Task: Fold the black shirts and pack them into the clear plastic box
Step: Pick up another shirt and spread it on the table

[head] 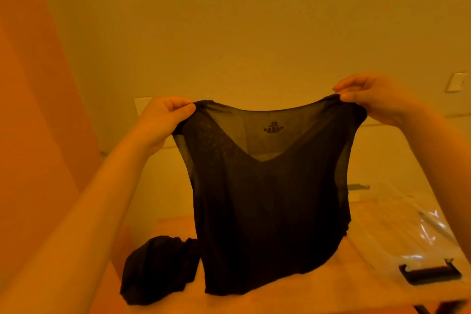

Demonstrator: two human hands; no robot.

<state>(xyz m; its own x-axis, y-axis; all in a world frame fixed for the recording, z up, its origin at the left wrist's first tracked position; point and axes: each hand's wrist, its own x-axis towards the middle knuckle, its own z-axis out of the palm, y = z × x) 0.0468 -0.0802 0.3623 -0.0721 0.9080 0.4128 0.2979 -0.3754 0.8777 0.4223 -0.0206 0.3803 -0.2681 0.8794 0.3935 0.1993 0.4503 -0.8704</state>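
Shirt (267, 199) up, pinched at both shoulders by left hand (163, 120) and right hand (374, 97).
Hem brushes the table (318, 285); second shirt (158, 270) bunched at its left edge, clear box (407, 224) right.

Whole scene under a yellow-orange cast. Held shirt (265, 201) black, sheer near shoulders, faint speckled mottling on upper left, dark printed label inside neck. Second shirt (155, 273) crumpled, black, plain. Table (293, 288) light wood tone. Plastic box (397, 214) clear with white glare, black latch (430, 273). Wall (229, 20) pale yellowish; orange surface (33, 84) at left.
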